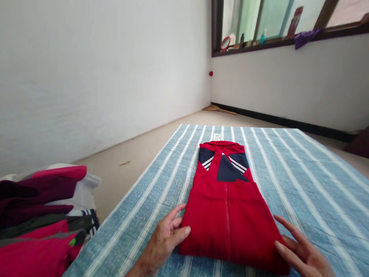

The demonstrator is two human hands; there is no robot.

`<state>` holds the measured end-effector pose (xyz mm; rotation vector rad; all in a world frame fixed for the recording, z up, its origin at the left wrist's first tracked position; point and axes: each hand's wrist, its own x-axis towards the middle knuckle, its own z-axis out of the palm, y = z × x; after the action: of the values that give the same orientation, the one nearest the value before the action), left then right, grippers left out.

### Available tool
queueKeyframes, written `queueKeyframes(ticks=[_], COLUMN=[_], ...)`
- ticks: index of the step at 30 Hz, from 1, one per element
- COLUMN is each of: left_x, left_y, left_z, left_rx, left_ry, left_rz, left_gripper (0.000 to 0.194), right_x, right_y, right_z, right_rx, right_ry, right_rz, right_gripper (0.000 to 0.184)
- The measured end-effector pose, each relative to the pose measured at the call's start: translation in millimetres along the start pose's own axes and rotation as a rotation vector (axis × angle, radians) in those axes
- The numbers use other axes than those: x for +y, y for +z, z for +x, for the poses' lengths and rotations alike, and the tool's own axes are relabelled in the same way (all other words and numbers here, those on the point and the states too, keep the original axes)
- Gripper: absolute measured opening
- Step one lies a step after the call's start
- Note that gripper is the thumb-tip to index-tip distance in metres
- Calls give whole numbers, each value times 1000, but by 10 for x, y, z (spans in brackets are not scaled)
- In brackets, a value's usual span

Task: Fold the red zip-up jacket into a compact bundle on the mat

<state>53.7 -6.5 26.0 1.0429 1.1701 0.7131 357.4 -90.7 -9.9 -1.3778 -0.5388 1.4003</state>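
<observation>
A red garment [227, 207] with navy panels and white stripes lies folded lengthwise on a blue-and-white striped cloth [302, 181]. My left hand [167, 238] rests at the garment's near left edge, fingers apart and touching the fabric. Along the near right edge lies my right hand [302, 254], fingers stretched out against the fabric. Neither hand grips anything.
A pile of red, maroon, grey and white clothes [40, 215] sits at the left beside the striped cloth. Bare floor [138, 154] runs to white walls. A window sill [259, 38] at the top right carries small bottles, a red mirror and a purple cloth.
</observation>
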Motion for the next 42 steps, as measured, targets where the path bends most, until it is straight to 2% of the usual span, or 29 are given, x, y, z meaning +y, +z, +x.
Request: queueKeyframes(ticks=[5,8,15,18,20,22,24,26,28,30,32,34,36,39,42], left_x=[137,192,237,190,151,121,112,139,205,297,382,423,404,307,234], left_y=[73,136,226,211,179,130,79,50,64,122,205,276,312,306,287], left_z=[237,391,513,549,589,640,695,745,783,810,837,875,924,988,1008], left_rx=[51,57,58,10,23,87,216,369,423,317,111,-99,-264,-377,-378], left_ry=[-45,-48,-24,-89,-96,-48,69,271,514,706,780,755,680,581,562], left_rz=[-49,-103,-270,-261,-180,-10,242,515,742,910,1035,1142,1236,1317,1312], left_gripper=[77,71,49,44,43,43,44,44,38,30,31,37,44,53,54], right_x=[-321,-413,-321,-263,-226,-201,-205,-248,-327,-415,-473,-469,-400,-246,-144], right_y=[130,236,250,217,186,148,118,125,184,288,402,485,513,476,429], right_z=[257,456,662,693,723,750,759,746,725,719,745,804,877,966,1001], right_rx=[-27,-36,-38,-68,-66,24,191,322,308,156,-26,-155,-222,-259,-251], right_ry=[12,5,-54,-21,-26,-126,-348,-644,-906,-1056,-1073,-994,-882,-786,-779], right_rz=[-54,-37,67,22,-83,-324,-657,-943,-1125,-1256,-1366,-1449,-1494,-1493,-1450], right_gripper=[87,85,84,82,77,68,56,43,33,30,33,41,51,58,58])
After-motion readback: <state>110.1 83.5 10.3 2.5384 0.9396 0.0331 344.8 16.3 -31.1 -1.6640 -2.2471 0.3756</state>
